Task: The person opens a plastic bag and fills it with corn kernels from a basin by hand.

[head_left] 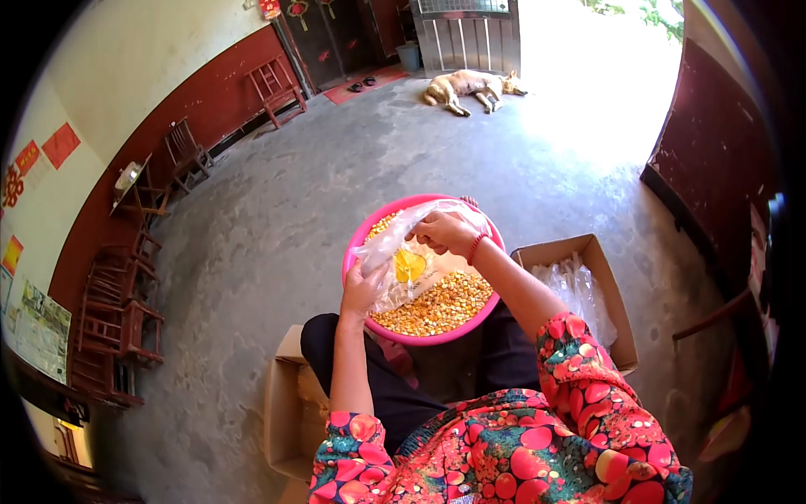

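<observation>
A round pink basin point(432, 339) between my knees holds yellow corn kernels point(441, 304). Over the basin, a clear plastic bag point(395, 244) is stretched between my hands. My left hand point(363, 287) is closed on the bag's lower left edge, at the basin's left rim. With fingers pinched, my right hand point(445, 233) grips the bag's upper edge above the kernels; a red bracelet circles that wrist. A yellow round thing point(410, 265) shows through or beside the bag, lying over the kernels; its exact nature is unclear.
On the right, a cardboard box point(623, 336) contains clear plastic bags point(579, 290). Another cardboard box point(284, 407) stands by my left leg. A dog point(470, 86) lies on the floor near the doorway. Wooden chairs point(126, 323) line the left wall.
</observation>
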The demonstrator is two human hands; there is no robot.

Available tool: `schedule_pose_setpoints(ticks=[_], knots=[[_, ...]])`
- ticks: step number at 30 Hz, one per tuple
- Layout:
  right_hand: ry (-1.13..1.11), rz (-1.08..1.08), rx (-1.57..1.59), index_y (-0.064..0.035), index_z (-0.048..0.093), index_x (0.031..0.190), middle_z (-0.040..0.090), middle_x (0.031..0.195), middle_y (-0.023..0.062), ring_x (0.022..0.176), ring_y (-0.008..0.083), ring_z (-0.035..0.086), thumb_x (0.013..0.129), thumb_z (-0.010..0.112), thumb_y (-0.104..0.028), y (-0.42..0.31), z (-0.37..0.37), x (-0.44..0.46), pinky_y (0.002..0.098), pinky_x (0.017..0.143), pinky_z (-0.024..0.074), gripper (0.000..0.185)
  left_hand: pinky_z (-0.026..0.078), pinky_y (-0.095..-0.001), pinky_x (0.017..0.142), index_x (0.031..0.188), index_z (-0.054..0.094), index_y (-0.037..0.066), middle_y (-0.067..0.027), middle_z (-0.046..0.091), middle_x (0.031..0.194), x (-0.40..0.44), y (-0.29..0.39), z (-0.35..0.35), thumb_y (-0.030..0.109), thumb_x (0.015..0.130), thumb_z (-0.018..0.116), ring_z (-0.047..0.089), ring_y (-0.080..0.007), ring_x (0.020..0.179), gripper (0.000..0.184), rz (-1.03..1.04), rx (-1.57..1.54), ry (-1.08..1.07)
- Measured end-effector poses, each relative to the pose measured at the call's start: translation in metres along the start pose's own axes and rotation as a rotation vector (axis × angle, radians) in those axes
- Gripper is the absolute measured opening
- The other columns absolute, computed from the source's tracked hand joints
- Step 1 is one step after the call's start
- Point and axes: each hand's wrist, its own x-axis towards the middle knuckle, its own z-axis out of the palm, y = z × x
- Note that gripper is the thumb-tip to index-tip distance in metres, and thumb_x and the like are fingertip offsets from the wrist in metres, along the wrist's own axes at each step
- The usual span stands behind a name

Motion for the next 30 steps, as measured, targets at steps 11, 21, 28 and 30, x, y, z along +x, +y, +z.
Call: schedule_pose_setpoints(ticks=[11,21,28,30], knots=[[0.159,-0.302,-0.791,-0.0029,0.064,0.092,0.065,0.085,0.0120,0.078,0.0220,0.060,0.086,0.046,-0.036,-0.062,0.018,-0.016,0.0332,0.071,0.0461,0.038,0.042,-0.0213,0.042,0.097,0.060,-0.003,-0.0086,0.065,0.076,-0.009,0.027,-0.038,0.036,0.093,0.044,0.053,-0.0100,0.049,0.042,-0.425,-0.853,-0.427],[-0.376,-0.026,-1.710,-0.0068,0.068,0.090,0.066,0.092,0.0111,0.085,0.0237,0.062,0.080,0.053,-0.031,-0.015,-0.005,-0.003,0.0370,0.076,0.0471,0.031,0.049,-0.0246,0.064,0.106,0.059,0.003,-0.0045,0.061,0.084,-0.008,0.014,-0.028,0.010,0.090,0.047,0.058,-0.0118,0.075,0.021,-0.086,-0.138,0.353],[-0.499,0.054,-1.693,-0.0042,0.067,0.090,0.066,0.088,0.0131,0.081,0.0248,0.062,0.080,0.053,-0.028,-0.017,-0.003,-0.017,0.0373,0.074,0.0463,0.030,0.048,-0.0281,0.071,0.104,0.061,0.002,-0.0063,0.057,0.087,-0.003,0.010,-0.037,0.008,0.083,0.054,0.058,-0.0165,0.083,0.023,0.054,0.060,0.117],[-0.525,0.050,-1.686,-0.0035,0.067,0.090,0.066,0.088,0.0137,0.080,0.0251,0.062,0.080,0.053,-0.027,-0.017,0.000,-0.017,0.0373,0.074,0.0461,0.030,0.048,-0.0341,0.074,0.103,0.063,0.004,-0.0117,0.058,0.092,-0.011,0.023,-0.016,0.015,0.078,0.062,0.059,-0.0258,0.088,0.027,0.217,0.625,0.227]])
